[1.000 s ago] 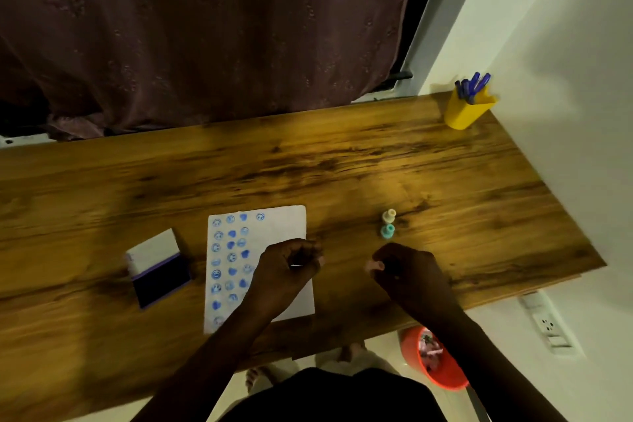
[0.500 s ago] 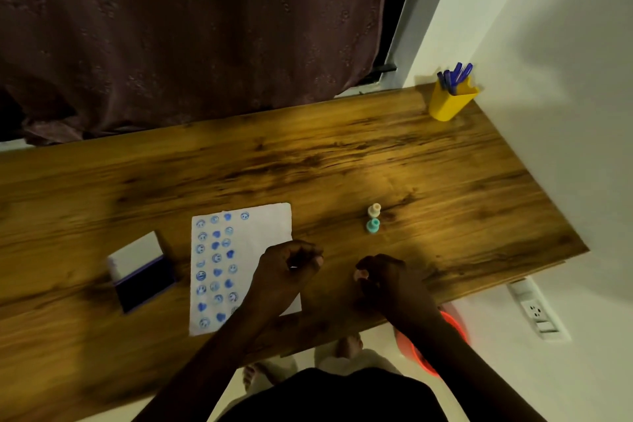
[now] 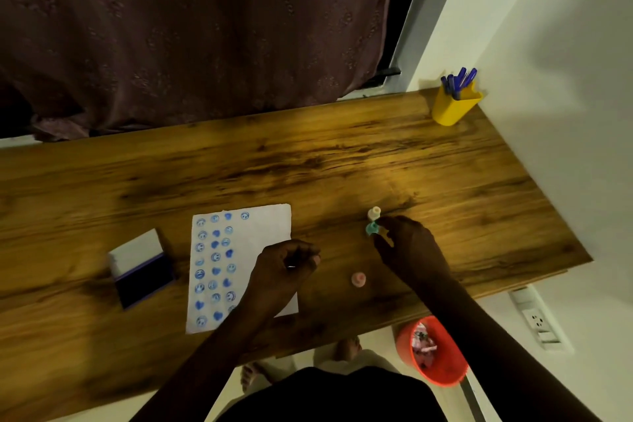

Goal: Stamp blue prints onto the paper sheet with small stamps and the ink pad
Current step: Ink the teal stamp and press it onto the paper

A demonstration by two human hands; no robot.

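On the wooden desk [image 3: 308,161], near its front edge, a white paper sheet [image 3: 260,233] lies flat, its left half filled with columns of blue prints: round smiley faces and hearts. No brand, label or readable writing shows on anything in view. Left of the sheet, just beside it, the ink pad [image 3: 140,269] sits open, its pale lid tilted up at the far side and its dark blue pad facing up.

The left hand [image 3: 282,269] rests over the lower right part of the sheet, fingers curled in together into a loose fist around something small with a bright glint; what it is cannot be told. Its forearm hides the near right corner of the paper and some prints.

To the right, the right hand [image 3: 407,247] reaches to two small stamps standing close together: a cream stamp [image 3: 374,213] on the far side and a teal stamp [image 3: 372,229] just nearer. Its fingertips are at the teal stamp, seemingly touching it, but blur hides whether they pinch it. A pink stamp [image 3: 358,279] stands alone between the two hands, touching neither.

At the far right corner a yellow pen holder [image 3: 454,110] holds blue pens [image 3: 459,80]. Below the desk, an orange bin [image 3: 431,351] sits on the floor beside a wall socket [image 3: 537,319]. A dark curtain [image 3: 191,31] hangs behind the desk.
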